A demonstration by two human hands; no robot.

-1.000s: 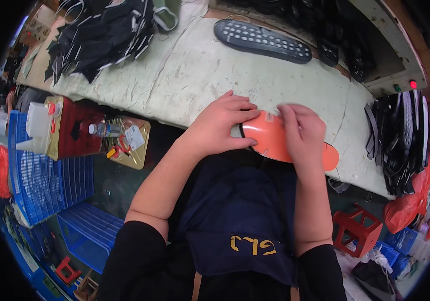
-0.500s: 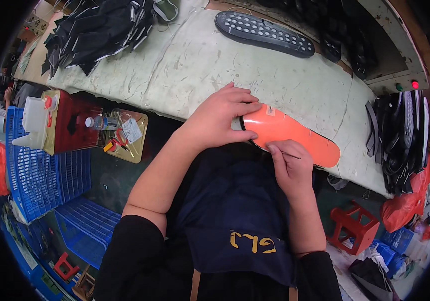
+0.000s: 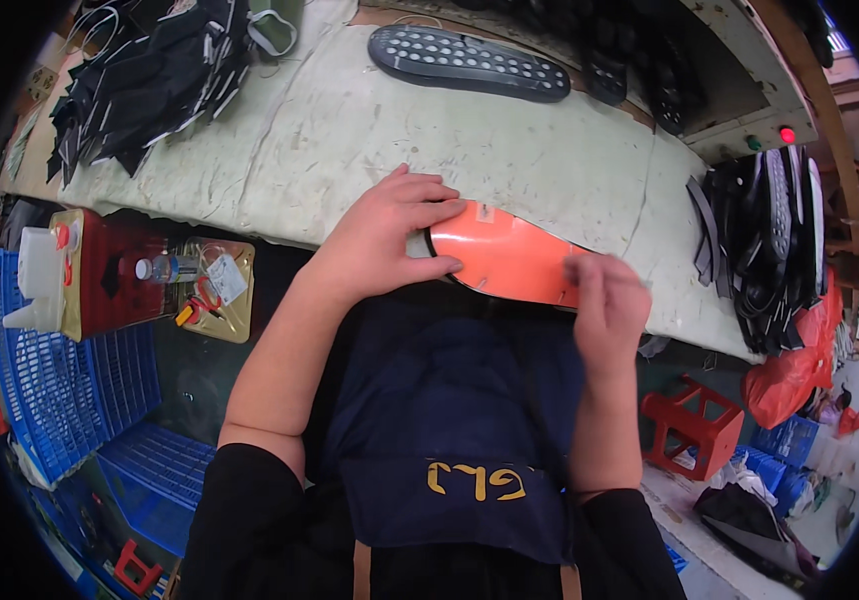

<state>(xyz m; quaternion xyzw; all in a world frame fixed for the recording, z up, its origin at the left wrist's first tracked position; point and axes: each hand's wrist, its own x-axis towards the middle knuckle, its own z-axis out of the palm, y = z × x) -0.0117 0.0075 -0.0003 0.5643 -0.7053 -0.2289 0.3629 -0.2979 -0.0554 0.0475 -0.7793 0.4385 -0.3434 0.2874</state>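
A glossy orange foot-shaped piece (image 3: 509,255), like the underside of a shoe last, lies at the near edge of the table. A dark rim runs along its sides, with a small pale label near its left end and short marks along its near edge. My left hand (image 3: 384,240) grips that left end, thumb on the near side and fingers on the far side. Over the right part, my right hand (image 3: 611,305) is closed in a pinch, its fingertips at the orange surface. Motion blurs them; the thin dark tool seen between them earlier is hardly visible now.
A black shoe sole (image 3: 469,65) lies farther back on the pale tabletop (image 3: 339,120). Dark cut pieces (image 3: 154,85) are piled far left. Black strips (image 3: 764,230) hang at the right edge. Below stand a blue crate (image 3: 59,385), a tin tray (image 3: 219,290) and a red stool (image 3: 691,425).
My right hand has moved up and turned, its fingertips passing from the near edge onto the orange surface. My left hand keeps its grip. The whole view has shifted slightly.
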